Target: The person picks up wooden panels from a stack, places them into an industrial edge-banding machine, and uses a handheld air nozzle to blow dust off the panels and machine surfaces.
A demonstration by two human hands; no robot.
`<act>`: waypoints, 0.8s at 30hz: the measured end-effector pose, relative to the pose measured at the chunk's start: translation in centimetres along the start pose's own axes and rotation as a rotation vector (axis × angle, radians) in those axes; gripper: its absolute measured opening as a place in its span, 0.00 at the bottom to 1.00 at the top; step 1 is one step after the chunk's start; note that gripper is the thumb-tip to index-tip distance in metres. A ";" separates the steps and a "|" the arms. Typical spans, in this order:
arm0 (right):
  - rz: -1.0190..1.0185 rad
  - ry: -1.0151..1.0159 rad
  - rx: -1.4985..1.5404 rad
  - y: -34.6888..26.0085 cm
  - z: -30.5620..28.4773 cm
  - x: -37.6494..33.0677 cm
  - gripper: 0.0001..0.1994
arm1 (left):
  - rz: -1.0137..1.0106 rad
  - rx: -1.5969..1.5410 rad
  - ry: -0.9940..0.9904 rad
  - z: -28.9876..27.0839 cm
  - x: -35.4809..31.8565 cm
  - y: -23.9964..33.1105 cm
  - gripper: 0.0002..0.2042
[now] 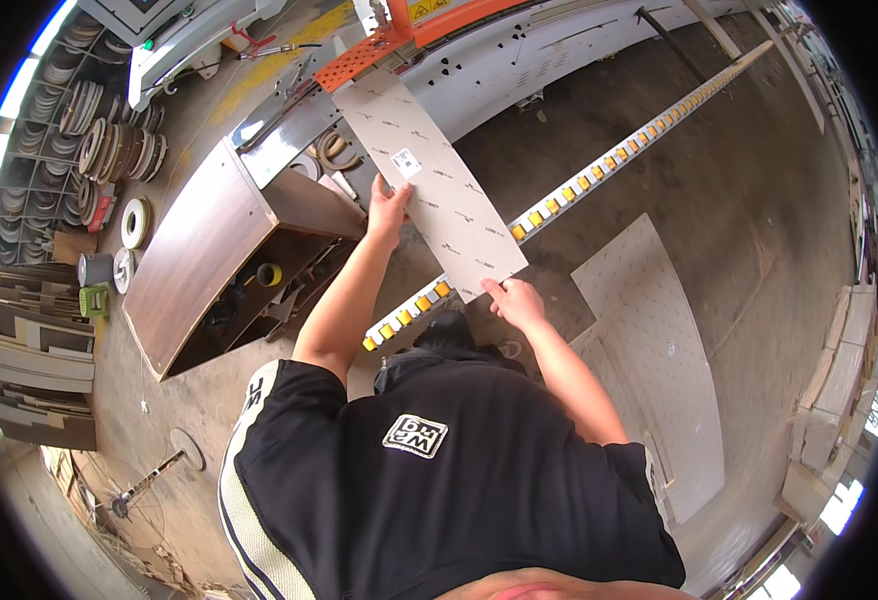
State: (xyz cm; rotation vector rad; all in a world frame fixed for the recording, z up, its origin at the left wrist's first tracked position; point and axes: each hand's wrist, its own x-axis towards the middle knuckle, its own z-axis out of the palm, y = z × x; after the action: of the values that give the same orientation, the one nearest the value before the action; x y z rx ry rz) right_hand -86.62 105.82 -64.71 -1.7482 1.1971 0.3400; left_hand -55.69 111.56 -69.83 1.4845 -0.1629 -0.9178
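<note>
A long, light grey board with a printed film face and a small white label reaches from the orange machine part toward me. My left hand grips its left edge near the label, thumb on top. My right hand pinches the near end by its right corner, fingers partly hidden under it. Below the board's near part runs a rail with yellow rollers, crossing from lower left to upper right. The board's far end lies at the perforated orange plate.
A brown wooden cabinet with tape and tools inside stands at my left. Beyond it are racks of edge-banding rolls and stacked panels. Larger grey boards lie low at the right. A pedestal fan stands at lower left.
</note>
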 end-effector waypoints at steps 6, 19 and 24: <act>0.036 -0.228 0.707 -1.2 -0.4 3.1 0.16 | -0.010 0.008 0.182 2.5 -0.4 2.1 0.41; -0.014 -0.183 1.174 -2.7 -2.8 3.7 0.26 | 0.064 -0.183 0.163 4.1 5.0 2.2 0.40; -0.049 -0.034 1.198 -1.7 -5.8 4.6 0.25 | 0.067 -0.211 0.115 9.5 7.0 3.2 0.40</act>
State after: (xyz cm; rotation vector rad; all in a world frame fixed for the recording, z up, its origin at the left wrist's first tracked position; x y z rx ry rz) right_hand -84.53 98.56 -63.90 -0.7071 0.9809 -0.3442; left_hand -55.48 99.38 -68.68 1.3239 -0.0300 -0.7686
